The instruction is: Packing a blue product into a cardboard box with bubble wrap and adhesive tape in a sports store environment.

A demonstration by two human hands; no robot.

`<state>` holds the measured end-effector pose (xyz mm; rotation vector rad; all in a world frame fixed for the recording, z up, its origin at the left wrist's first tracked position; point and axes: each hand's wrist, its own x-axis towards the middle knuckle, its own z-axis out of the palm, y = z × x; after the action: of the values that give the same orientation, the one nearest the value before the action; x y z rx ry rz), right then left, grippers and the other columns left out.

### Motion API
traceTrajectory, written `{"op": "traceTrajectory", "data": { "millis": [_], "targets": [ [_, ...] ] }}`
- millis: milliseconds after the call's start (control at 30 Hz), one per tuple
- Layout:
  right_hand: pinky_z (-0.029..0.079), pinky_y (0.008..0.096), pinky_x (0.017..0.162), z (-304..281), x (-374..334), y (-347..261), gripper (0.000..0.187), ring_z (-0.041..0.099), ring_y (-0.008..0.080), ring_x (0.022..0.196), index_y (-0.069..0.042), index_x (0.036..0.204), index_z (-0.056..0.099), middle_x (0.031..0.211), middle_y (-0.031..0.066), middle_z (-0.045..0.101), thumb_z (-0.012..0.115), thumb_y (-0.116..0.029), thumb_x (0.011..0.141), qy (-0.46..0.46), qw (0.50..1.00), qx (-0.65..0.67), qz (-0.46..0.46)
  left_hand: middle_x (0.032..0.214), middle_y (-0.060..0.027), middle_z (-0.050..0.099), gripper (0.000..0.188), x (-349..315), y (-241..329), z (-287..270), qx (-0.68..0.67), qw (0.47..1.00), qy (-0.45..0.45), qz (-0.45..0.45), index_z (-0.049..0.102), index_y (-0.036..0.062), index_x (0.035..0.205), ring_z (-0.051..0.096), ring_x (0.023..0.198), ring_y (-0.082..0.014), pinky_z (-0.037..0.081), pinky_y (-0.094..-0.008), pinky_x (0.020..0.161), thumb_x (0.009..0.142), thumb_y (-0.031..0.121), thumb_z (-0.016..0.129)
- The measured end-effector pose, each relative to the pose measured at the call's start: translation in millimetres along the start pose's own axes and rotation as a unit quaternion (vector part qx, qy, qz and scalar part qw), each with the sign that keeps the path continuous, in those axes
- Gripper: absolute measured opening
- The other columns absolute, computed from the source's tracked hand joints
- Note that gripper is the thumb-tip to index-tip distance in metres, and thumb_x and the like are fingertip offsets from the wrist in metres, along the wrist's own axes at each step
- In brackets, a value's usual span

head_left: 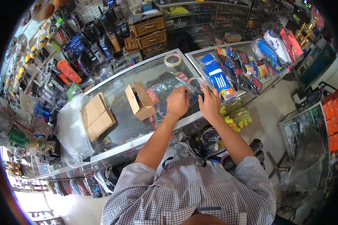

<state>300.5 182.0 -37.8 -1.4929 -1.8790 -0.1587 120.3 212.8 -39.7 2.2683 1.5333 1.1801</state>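
Over the glass counter my left hand [178, 102] is closed, its fingers curled downward; what they hold, if anything, is hidden. Close beside it, my right hand [212, 102] is closed around a small black looped object [197, 92], which resembles scissor handles, though its full shape is covered. A roll of clear tape [192, 79] stands at the fingertips of the right hand; whether they touch it, I cannot tell. To the left of my hands is a small brown cardboard box [145, 111] with its flaps up and dark contents showing inside.
Flattened cardboard [97, 117] and bubble wrap [73, 127] lie on the counter's left part. A masking tape roll [172, 60] rests at the back. Blue packaged socks [216, 73] and other bagged goods cover the right counter. Yellow gloves [239, 118] hang below its edge.
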Motion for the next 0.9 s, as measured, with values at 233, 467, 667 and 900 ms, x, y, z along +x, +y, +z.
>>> {"op": "traceTrajectory", "data": {
  "millis": [233,467,667,900],
  "targets": [
    [0.040,0.0496,0.098,0,13,1,0.050,0.061,0.0348,0.115,-0.008,0.140,0.061,0.119,0.0119,0.076,0.079,-0.018,0.094,-0.031,0.999,0.015,0.010,0.091,-0.0145,0.071,0.022,2,2,-6,-0.106,0.990,0.011,-0.096,0.062,0.0066,0.115,0.070,0.095,-0.0376,0.055,-0.0524,0.079,0.096,0.011,0.072],
    [0.041,0.0502,0.097,4,13,-3,0.049,0.061,0.0344,0.115,-0.009,0.139,0.061,0.116,0.0120,0.077,0.080,-0.018,0.094,-0.022,0.999,-0.003,0.023,0.084,-0.0101,0.071,0.037,3,-1,-4,-0.098,0.984,-0.024,-0.145,0.059,0.0090,0.120,0.070,0.094,-0.0351,0.049,-0.0511,0.087,0.088,0.015,0.079],
    [0.045,0.0507,0.099,5,11,7,0.047,0.063,0.0367,0.113,-0.008,0.138,0.062,0.116,0.0130,0.076,0.079,-0.010,0.094,0.004,0.994,0.105,0.030,0.083,-0.0087,0.073,0.036,5,-1,3,-0.029,0.991,-0.033,-0.123,0.061,0.0105,0.120,0.071,0.094,-0.0356,0.048,-0.0504,0.087,0.090,0.016,0.079],
    [0.049,0.0484,0.097,2,-8,4,0.057,0.064,0.0324,0.104,-0.004,0.144,0.057,0.109,0.0147,0.069,0.082,-0.016,0.094,0.036,0.941,0.309,0.136,0.082,-0.0141,0.074,0.034,8,-9,1,-0.087,0.991,-0.004,-0.102,0.063,0.0059,0.121,0.072,0.079,-0.0398,0.053,-0.0519,0.074,0.091,0.013,0.077]
  ]
}}
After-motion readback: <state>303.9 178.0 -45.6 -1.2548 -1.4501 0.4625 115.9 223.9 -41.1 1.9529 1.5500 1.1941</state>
